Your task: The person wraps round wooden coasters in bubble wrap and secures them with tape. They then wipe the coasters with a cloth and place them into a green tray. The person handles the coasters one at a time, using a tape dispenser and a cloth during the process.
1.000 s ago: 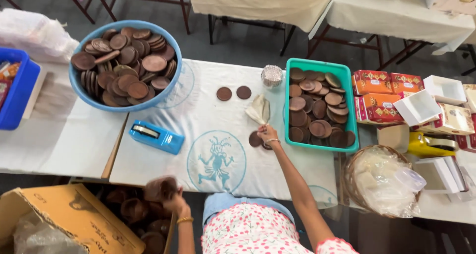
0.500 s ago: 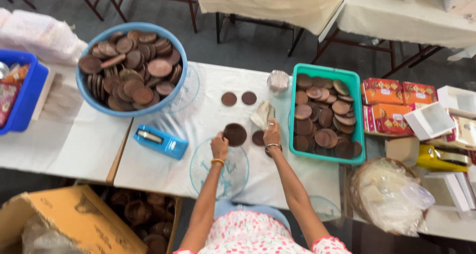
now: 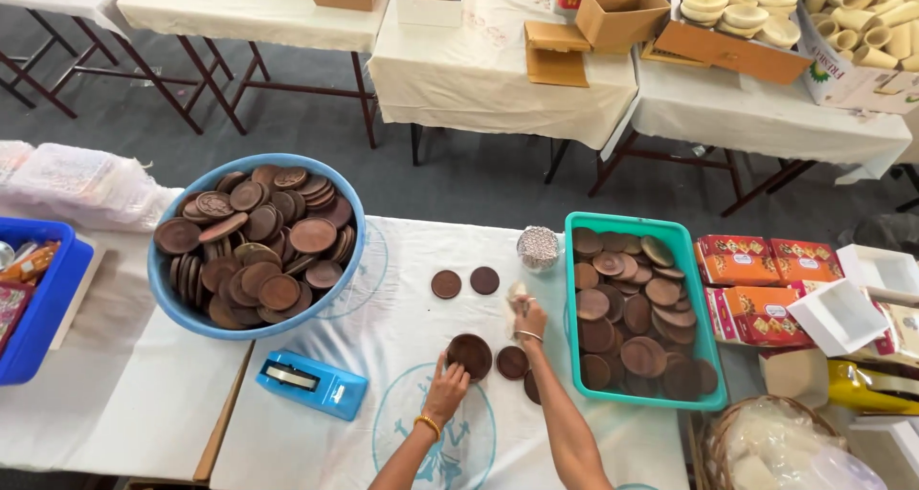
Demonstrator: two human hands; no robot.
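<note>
Head view: left hand [image 3: 446, 390] is gripping a brown plate [image 3: 470, 355]; right hand [image 3: 529, 318] is squeezing a cloth [image 3: 518, 297]. Plate might be slipping near the table's front edge.

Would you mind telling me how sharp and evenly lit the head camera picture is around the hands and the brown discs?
Head view: light is soft and even, no glare, faint shadows only. The left hand on a dark brown disc is fairly sharp; the right hand is slightly soft. Wide-angle bending curves the table edge; the blue bowl stays clear.
</note>
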